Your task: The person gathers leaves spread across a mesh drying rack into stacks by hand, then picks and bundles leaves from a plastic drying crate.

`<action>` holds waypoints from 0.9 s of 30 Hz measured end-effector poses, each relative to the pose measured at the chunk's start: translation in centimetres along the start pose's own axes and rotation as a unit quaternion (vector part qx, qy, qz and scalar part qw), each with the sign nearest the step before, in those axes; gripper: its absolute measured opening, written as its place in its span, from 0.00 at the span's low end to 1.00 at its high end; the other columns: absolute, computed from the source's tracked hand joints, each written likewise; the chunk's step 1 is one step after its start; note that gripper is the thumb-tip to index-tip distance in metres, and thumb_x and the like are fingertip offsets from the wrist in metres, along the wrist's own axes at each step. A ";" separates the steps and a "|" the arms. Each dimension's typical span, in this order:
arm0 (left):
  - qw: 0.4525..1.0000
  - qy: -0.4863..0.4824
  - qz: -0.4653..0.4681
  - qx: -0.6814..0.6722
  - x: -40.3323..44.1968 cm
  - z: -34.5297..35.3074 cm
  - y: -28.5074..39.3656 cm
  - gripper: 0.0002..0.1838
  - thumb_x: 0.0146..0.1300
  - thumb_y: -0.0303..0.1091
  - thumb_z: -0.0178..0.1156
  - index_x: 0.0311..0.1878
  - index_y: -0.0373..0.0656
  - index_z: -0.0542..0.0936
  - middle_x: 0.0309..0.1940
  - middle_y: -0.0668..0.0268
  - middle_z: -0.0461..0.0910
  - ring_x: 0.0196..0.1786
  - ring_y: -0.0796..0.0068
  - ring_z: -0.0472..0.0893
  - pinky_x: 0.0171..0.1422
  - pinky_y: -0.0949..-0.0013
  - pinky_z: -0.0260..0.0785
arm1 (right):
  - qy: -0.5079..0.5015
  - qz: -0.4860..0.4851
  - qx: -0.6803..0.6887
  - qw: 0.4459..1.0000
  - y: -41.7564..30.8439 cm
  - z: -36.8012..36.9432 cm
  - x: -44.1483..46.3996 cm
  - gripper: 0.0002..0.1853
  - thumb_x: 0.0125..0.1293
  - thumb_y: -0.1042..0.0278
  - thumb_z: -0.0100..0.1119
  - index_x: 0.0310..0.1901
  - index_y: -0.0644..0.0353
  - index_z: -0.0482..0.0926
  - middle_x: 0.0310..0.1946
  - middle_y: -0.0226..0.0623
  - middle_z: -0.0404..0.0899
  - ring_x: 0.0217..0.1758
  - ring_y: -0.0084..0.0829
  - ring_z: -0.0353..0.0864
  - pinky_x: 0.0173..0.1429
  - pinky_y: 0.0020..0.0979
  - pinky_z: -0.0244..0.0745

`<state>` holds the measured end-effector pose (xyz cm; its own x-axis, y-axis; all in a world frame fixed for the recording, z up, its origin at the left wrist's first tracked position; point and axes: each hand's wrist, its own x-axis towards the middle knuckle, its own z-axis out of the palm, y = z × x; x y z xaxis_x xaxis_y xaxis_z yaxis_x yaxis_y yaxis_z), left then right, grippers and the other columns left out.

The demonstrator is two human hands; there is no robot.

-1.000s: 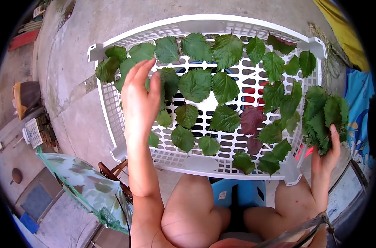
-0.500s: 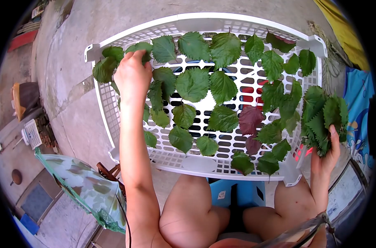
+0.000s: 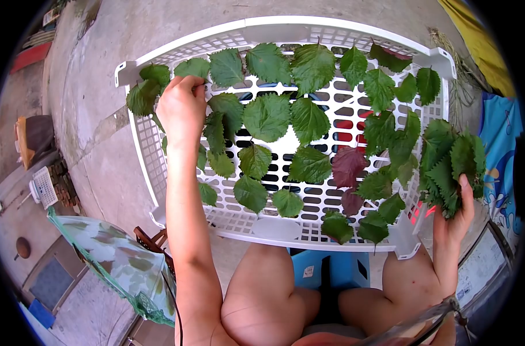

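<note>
A white plastic crate (image 3: 283,229) with a slotted base lies across my view, green perilla leaves spread singly over it. A purple perilla leaf (image 3: 349,166) sits among them, right of centre. My left hand (image 3: 183,108) is closed at the crate's upper left, fingertips pressed together at the lower edge of a green perilla leaf (image 3: 192,67). Whatever those fingertips pinch is hidden. Beyond the crate's right side, my right hand (image 3: 455,216) is closed round a thick bunch of perilla leaves (image 3: 450,167), holding it up by its lower end.
Under the crate, between my knees, stands a blue plastic container (image 3: 310,268). A green-edged leaf-print cloth (image 3: 115,259) lies at lower left. Blue patterned fabric (image 3: 501,161) and yellow fabric (image 3: 484,46) are at the right. Concrete floor (image 3: 95,127) surrounds the crate.
My left hand has drawn slightly down and left, uncovering more of the perilla leaf at the upper left. My right hand and its bunch stay in place.
</note>
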<state>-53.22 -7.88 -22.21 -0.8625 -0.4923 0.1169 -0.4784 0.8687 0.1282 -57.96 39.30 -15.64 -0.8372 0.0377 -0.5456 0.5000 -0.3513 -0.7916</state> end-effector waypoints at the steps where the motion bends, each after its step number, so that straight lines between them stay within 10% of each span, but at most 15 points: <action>1: 1.000 0.000 0.000 0.000 0.0 0.0 0.0 0.05 0.55 0.32 0.66 0.35 0.48 0.86 0.32 0.66 0.83 0.35 0.62 0.83 0.40 0.63 0.73 | 0.000 0.000 0.000 1.000 0.0 0.1 0.0 0.19 0.66 0.65 0.59 0.56 0.64 0.75 0.54 0.38 0.78 0.57 0.33 0.77 0.63 0.38 0.69; 10: 0.995 0.075 -0.032 -0.065 0.0 -0.1 -0.3 0.05 0.58 0.31 0.62 0.36 0.42 0.83 0.30 0.62 0.82 0.31 0.61 0.83 0.39 0.61 0.74 | -0.015 0.005 -0.005 1.000 0.0 0.3 -0.1 0.20 0.67 0.63 0.57 0.57 0.64 0.74 0.54 0.37 0.78 0.57 0.33 0.77 0.64 0.38 0.69; 12: 0.967 0.037 -0.187 -0.169 0.2 -1.1 0.7 0.08 0.61 0.31 0.62 0.40 0.37 0.82 0.31 0.61 0.84 0.32 0.74 0.84 0.39 0.68 0.75 | 0.004 -0.009 -0.010 1.000 0.1 0.6 -0.1 0.22 0.67 0.64 0.57 0.58 0.68 0.72 0.54 0.41 0.78 0.56 0.33 0.77 0.63 0.36 0.69; 16: 0.853 0.092 -0.207 -0.470 0.3 -0.7 -0.1 0.09 0.65 0.27 0.60 0.43 0.30 0.76 0.35 0.59 0.81 0.34 0.71 0.84 0.39 0.73 0.79 | -0.002 -0.004 -0.015 1.000 0.1 0.6 -0.2 0.22 0.67 0.64 0.57 0.58 0.67 0.72 0.54 0.41 0.77 0.57 0.33 0.77 0.63 0.36 0.70; 21: 0.850 0.089 -0.118 -0.505 -0.4 0.0 0.8 0.07 0.66 0.22 0.58 0.44 0.29 0.74 0.38 0.56 0.82 0.41 0.69 0.85 0.48 0.73 0.79 | 0.034 -0.013 -0.037 0.999 0.3 0.9 -0.2 0.20 0.68 0.61 0.56 0.57 0.63 0.74 0.51 0.38 0.79 0.50 0.35 0.80 0.46 0.41 0.79; 27: 0.967 0.066 0.074 -0.233 -0.5 0.7 2.4 0.07 0.56 0.21 0.62 0.39 0.36 0.81 0.35 0.60 0.84 0.36 0.72 0.85 0.43 0.72 0.78 | -0.007 0.023 -0.009 1.000 0.0 0.6 -0.2 0.21 0.67 0.65 0.57 0.59 0.67 0.72 0.54 0.40 0.78 0.56 0.32 0.78 0.63 0.35 0.70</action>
<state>-54.05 -5.49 -22.67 -0.8726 -0.3937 0.2891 -0.1986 0.8267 0.5264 -57.92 38.79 -15.36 -0.8167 0.0087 -0.5770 0.5414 -0.3345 -0.7714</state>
